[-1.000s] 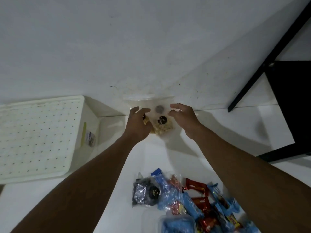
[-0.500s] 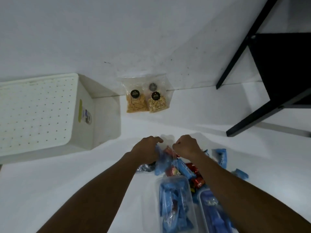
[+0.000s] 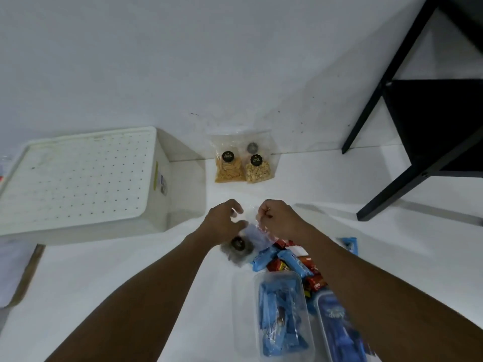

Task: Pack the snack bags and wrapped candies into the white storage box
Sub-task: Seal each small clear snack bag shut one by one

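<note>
Both hands are coming up out of the candy pile, where they were reaching half a second ago, and they are lifting a clear plastic snack bag (image 3: pixel 241 245) with dark contents and a round black label. The left hand (image 3: pixel 224 222) is pinching one side of the bag's upper edge with curled fingers, and the right hand (image 3: pixel 280 220) is pinching the opposite side, so the bag is hanging between them at the near edge of the pile. Its lower part is blurring, so its contents cannot be told. Just to the right, a loose pile of blue and red wrapped candies (image 3: pixel 286 262) is lying on the white floor (image 3: pixel 104 270), touching two clear rectangular plastic tubs (image 3: pixel 277 275) that are holding more blue-wrapped pieces. The white perforated plastic storage box (image 3: pixel 78 178) is sitting well to the left, by the wall, with its dotted face turned up. Two clear bags of pale nuts (image 3: pixel 230 168) are leaning side by side against the white wall (image 3: pixel 156 61) beyond the hands. A black furniture frame (image 3: pixel 431 126) is standing at the right.
</note>
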`<action>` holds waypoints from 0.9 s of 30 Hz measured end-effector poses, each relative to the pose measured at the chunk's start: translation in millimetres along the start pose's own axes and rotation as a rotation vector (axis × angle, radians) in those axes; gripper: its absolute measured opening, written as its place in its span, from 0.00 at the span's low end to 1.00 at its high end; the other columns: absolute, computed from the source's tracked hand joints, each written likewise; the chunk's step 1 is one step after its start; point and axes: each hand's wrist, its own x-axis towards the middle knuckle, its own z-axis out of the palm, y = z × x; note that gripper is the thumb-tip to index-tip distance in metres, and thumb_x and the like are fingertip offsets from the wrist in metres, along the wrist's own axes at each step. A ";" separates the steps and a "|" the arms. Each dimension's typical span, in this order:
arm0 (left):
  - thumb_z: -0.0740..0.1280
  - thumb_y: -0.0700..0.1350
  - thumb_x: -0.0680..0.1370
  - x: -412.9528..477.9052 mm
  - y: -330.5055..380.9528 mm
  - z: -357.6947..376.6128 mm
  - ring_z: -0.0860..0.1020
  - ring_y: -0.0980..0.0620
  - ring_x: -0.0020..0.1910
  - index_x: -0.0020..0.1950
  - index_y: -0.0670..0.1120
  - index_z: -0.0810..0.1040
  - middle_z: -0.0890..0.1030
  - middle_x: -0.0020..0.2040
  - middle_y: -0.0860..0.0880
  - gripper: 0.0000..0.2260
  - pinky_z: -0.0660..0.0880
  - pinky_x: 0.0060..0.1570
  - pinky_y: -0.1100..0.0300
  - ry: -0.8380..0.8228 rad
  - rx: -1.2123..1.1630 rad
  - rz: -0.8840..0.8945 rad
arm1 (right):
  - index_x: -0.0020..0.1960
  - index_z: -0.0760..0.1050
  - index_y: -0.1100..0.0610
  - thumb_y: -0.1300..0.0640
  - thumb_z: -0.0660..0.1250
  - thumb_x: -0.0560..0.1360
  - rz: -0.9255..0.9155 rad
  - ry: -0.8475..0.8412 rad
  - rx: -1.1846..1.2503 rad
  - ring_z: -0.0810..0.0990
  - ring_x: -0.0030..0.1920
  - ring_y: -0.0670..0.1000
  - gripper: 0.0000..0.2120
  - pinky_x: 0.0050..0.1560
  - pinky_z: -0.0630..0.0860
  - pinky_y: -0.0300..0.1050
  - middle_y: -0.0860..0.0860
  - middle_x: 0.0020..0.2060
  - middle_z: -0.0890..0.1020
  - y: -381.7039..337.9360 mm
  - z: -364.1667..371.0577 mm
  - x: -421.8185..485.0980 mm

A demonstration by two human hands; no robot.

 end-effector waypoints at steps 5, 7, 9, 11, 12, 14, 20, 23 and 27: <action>0.75 0.52 0.74 -14.0 7.5 -61.5 0.77 0.55 0.39 0.39 0.50 0.79 0.80 0.37 0.55 0.09 0.70 0.41 0.62 0.137 -0.241 0.012 | 0.41 0.75 0.54 0.66 0.63 0.77 -0.131 -0.030 -0.034 0.80 0.35 0.48 0.10 0.34 0.74 0.39 0.51 0.35 0.82 -65.6 -15.5 -7.4; 0.75 0.51 0.75 -23.7 8.0 -84.1 0.74 0.57 0.34 0.37 0.48 0.79 0.77 0.33 0.54 0.11 0.69 0.39 0.62 0.153 -0.330 0.045 | 0.44 0.75 0.57 0.68 0.63 0.76 -0.172 -0.019 -0.023 0.80 0.37 0.50 0.08 0.35 0.75 0.40 0.54 0.37 0.82 -89.7 -21.0 -15.0; 0.74 0.48 0.76 -34.6 9.9 -102.8 0.73 0.59 0.33 0.37 0.44 0.78 0.78 0.34 0.53 0.12 0.69 0.39 0.65 0.203 -0.409 0.099 | 0.49 0.75 0.58 0.68 0.65 0.75 -0.202 -0.009 0.003 0.80 0.38 0.51 0.07 0.36 0.74 0.41 0.57 0.41 0.81 -110.4 -26.2 -24.0; 0.72 0.47 0.77 -48.1 12.3 -120.4 0.75 0.56 0.37 0.38 0.42 0.76 0.80 0.37 0.48 0.12 0.70 0.41 0.62 0.269 -0.540 0.149 | 0.51 0.77 0.59 0.67 0.67 0.73 -0.221 0.024 0.008 0.81 0.38 0.52 0.08 0.35 0.74 0.41 0.56 0.40 0.82 -129.9 -30.6 -34.3; 0.72 0.47 0.78 -55.7 14.2 -128.5 0.77 0.55 0.38 0.38 0.44 0.76 0.82 0.39 0.46 0.12 0.71 0.41 0.62 0.284 -0.595 0.162 | 0.50 0.78 0.60 0.67 0.67 0.73 -0.235 0.045 -0.007 0.81 0.37 0.51 0.07 0.36 0.75 0.41 0.55 0.39 0.83 -137.9 -32.5 -39.6; 0.72 0.47 0.78 -73.3 16.4 -146.1 0.80 0.52 0.42 0.38 0.47 0.76 0.84 0.43 0.43 0.11 0.71 0.40 0.63 0.275 -0.645 0.181 | 0.47 0.81 0.62 0.67 0.67 0.73 -0.282 0.094 -0.051 0.81 0.36 0.49 0.05 0.35 0.75 0.38 0.53 0.36 0.84 -154.8 -32.8 -53.3; 0.74 0.47 0.76 -106.1 17.7 -191.0 0.84 0.55 0.42 0.44 0.46 0.79 0.86 0.44 0.46 0.07 0.73 0.38 0.68 0.200 -0.661 0.274 | 0.43 0.81 0.62 0.59 0.74 0.74 -0.411 0.170 -0.040 0.82 0.34 0.46 0.05 0.36 0.76 0.36 0.52 0.34 0.84 -194.3 -18.2 -90.3; 0.75 0.47 0.75 -114.9 16.5 -203.6 0.85 0.55 0.41 0.47 0.42 0.81 0.86 0.41 0.47 0.09 0.75 0.45 0.56 0.196 -0.669 0.308 | 0.42 0.82 0.58 0.55 0.76 0.72 -0.414 0.215 0.005 0.83 0.38 0.50 0.06 0.41 0.79 0.47 0.54 0.36 0.86 -204.0 -14.1 -101.2; 0.74 0.47 0.76 -124.5 18.7 -212.5 0.86 0.52 0.43 0.48 0.41 0.82 0.86 0.41 0.46 0.09 0.75 0.48 0.54 0.231 -0.725 0.341 | 0.48 0.81 0.62 0.54 0.74 0.74 -0.388 0.236 0.122 0.83 0.40 0.48 0.11 0.39 0.78 0.43 0.55 0.40 0.86 -212.1 -17.0 -121.8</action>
